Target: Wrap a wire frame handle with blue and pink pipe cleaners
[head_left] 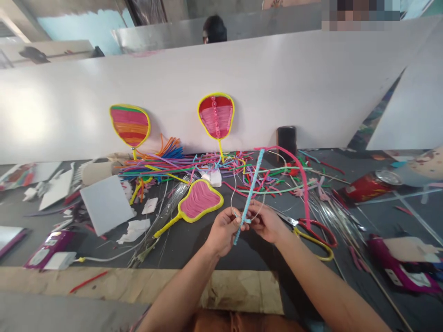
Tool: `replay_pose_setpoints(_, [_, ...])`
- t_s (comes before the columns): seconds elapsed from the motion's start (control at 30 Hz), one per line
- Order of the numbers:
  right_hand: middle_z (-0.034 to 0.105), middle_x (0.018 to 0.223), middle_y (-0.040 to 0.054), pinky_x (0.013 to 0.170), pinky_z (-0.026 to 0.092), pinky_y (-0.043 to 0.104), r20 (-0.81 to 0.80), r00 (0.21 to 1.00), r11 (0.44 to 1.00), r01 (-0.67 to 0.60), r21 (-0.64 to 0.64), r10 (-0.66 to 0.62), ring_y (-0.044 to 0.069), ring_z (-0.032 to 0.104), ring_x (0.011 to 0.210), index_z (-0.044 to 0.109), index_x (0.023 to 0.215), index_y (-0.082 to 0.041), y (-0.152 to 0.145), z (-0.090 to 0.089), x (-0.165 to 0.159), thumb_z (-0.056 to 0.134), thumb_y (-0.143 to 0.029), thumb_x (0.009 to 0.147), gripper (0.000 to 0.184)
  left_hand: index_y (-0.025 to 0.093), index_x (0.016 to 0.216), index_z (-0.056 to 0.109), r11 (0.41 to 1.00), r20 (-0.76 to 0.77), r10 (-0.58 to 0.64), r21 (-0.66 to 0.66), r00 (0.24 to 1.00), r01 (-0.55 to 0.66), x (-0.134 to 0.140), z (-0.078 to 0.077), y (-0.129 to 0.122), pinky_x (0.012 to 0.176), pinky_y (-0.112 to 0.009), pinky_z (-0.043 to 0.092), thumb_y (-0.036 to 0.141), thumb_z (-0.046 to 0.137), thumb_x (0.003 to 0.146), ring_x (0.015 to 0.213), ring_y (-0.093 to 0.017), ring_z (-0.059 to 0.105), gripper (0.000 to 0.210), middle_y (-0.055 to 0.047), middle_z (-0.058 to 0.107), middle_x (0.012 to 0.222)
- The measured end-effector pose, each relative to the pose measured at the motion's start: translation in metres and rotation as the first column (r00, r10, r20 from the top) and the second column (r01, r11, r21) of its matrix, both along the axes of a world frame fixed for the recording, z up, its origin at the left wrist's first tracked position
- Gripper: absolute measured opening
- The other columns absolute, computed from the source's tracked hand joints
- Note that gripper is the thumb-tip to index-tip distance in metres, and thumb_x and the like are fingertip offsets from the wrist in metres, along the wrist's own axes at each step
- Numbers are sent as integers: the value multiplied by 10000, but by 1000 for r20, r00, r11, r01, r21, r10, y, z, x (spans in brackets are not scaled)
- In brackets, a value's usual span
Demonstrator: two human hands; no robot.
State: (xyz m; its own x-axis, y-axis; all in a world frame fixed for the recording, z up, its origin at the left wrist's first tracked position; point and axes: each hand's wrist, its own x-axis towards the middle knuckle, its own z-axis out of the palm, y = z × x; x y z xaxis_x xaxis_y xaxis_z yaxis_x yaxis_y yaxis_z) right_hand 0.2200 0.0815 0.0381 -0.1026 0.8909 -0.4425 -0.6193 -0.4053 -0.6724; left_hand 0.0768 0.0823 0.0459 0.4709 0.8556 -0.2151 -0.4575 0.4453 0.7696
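Observation:
A light blue pipe cleaner (255,177) stands slanted between my hands, with a thin wire loop (232,193) bent around behind it. My left hand (224,231) is closed, pinching the blue pipe cleaner near its lower end. Close beside it, the closed fingers of my right hand (266,222) grip the wire loop by a short blue wrapped bit. From the top of the blue piece a pink pipe cleaner (302,168) arcs over to the right. A pink fan with a yellow edge (200,200) lies left of my hands.
Scissors (316,237) lie beside my right forearm. Two finished fans, one striped (130,125) and one pink-red (216,116), lean on the white partition (166,92). Behind are piled pipe cleaners (173,166), a phone (286,142), a red can (372,186) and purple devices (50,249).

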Motion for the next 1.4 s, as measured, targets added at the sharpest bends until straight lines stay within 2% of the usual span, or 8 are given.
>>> replay_pose_setpoints(0.33, [688, 918, 42, 475, 448, 123, 31, 972, 969, 231, 87, -235, 59, 598, 616, 685, 777, -169, -34, -1, -6, 809, -311, 612, 251, 172, 718, 496, 970, 154, 181, -191, 971, -150, -5, -2, 16, 658, -217, 483, 135, 712, 648, 566, -39, 509, 231, 33, 579, 747])
replay_pose_setpoints(0.57, [686, 798, 32, 449, 449, 144, 46, 965, 966, 260, 2, -260, 66, 574, 557, 688, 758, -164, -51, -9, -20, 832, -351, 564, 306, 157, 687, 494, 965, 173, 216, -188, 961, -184, -1, -1, 13, 658, -221, 478, 117, 709, 643, 577, -45, 509, 223, 13, 588, 751])
replay_pose_setpoints(0.7, [688, 823, 67, 449, 457, 184, 192, 981, 1000, 12, 27, -17, 90, 580, 552, 686, 791, -153, -65, -4, -10, 746, -438, 670, 315, 158, 700, 504, 965, 107, 225, -164, 968, -206, -4, -2, 13, 611, -216, 460, 180, 745, 620, 567, -53, 508, 255, 9, 600, 764])
replay_pose_setpoints(0.8, [676, 753, 71, 518, 497, 246, 451, 884, 958, -224, 181, 121, 126, 593, 576, 686, 838, -156, -66, 12, 5, 595, -461, 810, 320, 160, 699, 504, 964, 97, 240, -144, 966, -225, -4, -1, 15, 607, -207, 440, 196, 757, 605, 580, -59, 519, 272, 13, 600, 741])
replay_pose_setpoints(0.9, [677, 979, 94, 803, 507, 337, 713, 653, 882, -144, 449, -256, 195, 628, 880, 683, 906, -194, -51, 23, 11, 558, -417, 839, 265, 159, 690, 504, 968, 90, 239, -94, 967, -231, -2, 1, 14, 596, -191, 415, 204, 763, 601, 577, -58, 517, 277, 12, 606, 722])
replay_pose_setpoints(0.97, [641, 1130, 101, 923, 454, 384, 786, 514, 847, -190, 496, -344, 236, 580, 1059, 679, 958, -208, -37, 22, 8, 576, -400, 821, 258, 158, 690, 508, 972, 83, 235, -50, 968, -232, 1, 3, 12, 584, -182, 399, 215, 762, 610, 557, -52, 503, 273, 14, 608, 704])
replay_pose_setpoints(1.13, [687, 1033, 82, 834, 498, 361, 747, 657, 859, -318, 400, -105, 217, 642, 919, 623, 1122, -204, -20, 3, -9, 513, -402, 860, 346, 171, 745, 512, 970, 94, 243, -17, 965, -243, 3, 1, 9, 618, -186, 412, 186, 761, 619, 599, -68, 545, 279, 19, 629, 702])
replay_pose_setpoints(1.4, [658, 710, 5, 759, 473, 316, 737, 657, 899, -210, 385, -161, 174, 596, 697, 690, 958, -196, -25, -2, -15, 589, -433, 797, 304, 178, 757, 497, 966, 65, 258, -15, 964, -258, 10, -4, 8, 716, -223, 430, 169, 747, 635, 722, -108, 606, 278, 1, 656, 759])
